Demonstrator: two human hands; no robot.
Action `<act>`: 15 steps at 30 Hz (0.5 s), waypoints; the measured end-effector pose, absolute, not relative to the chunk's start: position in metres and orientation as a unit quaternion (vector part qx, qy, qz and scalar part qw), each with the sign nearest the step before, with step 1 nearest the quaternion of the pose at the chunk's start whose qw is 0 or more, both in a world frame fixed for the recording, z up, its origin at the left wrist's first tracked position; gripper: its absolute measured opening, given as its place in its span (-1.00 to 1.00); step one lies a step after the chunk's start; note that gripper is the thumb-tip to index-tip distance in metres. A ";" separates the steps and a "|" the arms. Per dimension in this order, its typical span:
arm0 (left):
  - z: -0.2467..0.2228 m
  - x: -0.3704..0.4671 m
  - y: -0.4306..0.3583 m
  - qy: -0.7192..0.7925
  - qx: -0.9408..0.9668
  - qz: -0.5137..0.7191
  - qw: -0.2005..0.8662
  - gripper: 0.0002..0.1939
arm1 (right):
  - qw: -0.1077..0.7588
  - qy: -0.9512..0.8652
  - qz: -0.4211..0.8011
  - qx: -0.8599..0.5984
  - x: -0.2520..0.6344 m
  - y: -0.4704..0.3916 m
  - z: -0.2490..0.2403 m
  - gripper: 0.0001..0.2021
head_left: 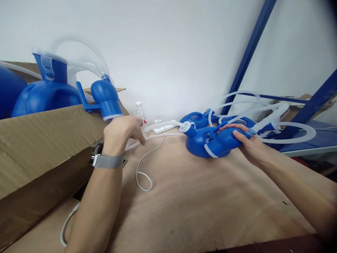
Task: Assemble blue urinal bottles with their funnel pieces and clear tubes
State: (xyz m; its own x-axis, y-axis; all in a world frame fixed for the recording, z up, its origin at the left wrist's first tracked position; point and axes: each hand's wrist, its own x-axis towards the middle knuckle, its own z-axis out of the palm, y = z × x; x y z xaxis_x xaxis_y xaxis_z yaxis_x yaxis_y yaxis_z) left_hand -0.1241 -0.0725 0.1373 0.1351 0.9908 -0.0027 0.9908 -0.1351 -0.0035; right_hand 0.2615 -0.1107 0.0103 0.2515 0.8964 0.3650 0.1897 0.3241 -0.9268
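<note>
My right hand (pixel 246 140) is closed around a blue urinal funnel (pixel 226 141) with a white rim, its mouth tilted down to the left. A clear hose (pixel 297 140) loops out to the right beyond this hand. Just behind the funnel a blue urinal bottle (pixel 197 146) with a white cap (pixel 186 127) rests on the table. From that bottle a pale hose (pixel 163 124) runs left to my left hand (pixel 126 128), whose curled fingers are closed on it; the grip is partly hidden. Another blue funnel (pixel 105 96) hangs over the carton edge just above my left hand.
At left stands an open cardboard carton (pixel 47 147) holding blue urinal bottles (pixel 50 96). By the wall are a clear plastic bottle (pixel 139 110), a white power strip (pixel 165 127) and a looped white cable (pixel 143 174). More blue bottles (pixel 193 119) lie near the blue shelf frame (pixel 247 56).
</note>
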 end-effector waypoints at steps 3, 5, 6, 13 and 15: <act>0.141 -0.128 -0.078 -0.695 -0.717 0.024 -0.049 -0.64 | 0.588 -0.561 0.304 -0.497 0.258 -0.112 0.000 -0.50; 0.140 -0.125 -0.077 -0.669 -0.740 0.011 -0.072 -0.80 | 0.543 -0.604 0.284 -0.509 0.252 -0.113 -0.005 -0.48; 0.139 -0.123 -0.076 -0.652 -0.755 0.005 -0.073 -0.86 | 0.514 -0.630 0.267 -0.517 0.247 -0.113 -0.007 -0.47; 0.130 -0.100 -0.081 -0.525 -0.813 -0.180 0.175 -0.90 | 0.427 -0.728 0.153 -0.514 0.207 -0.112 -0.014 -0.47; 0.127 -0.088 -0.091 -0.493 -0.805 -0.262 0.199 -0.89 | 0.417 -0.728 0.118 -0.531 0.199 -0.106 -0.015 -0.49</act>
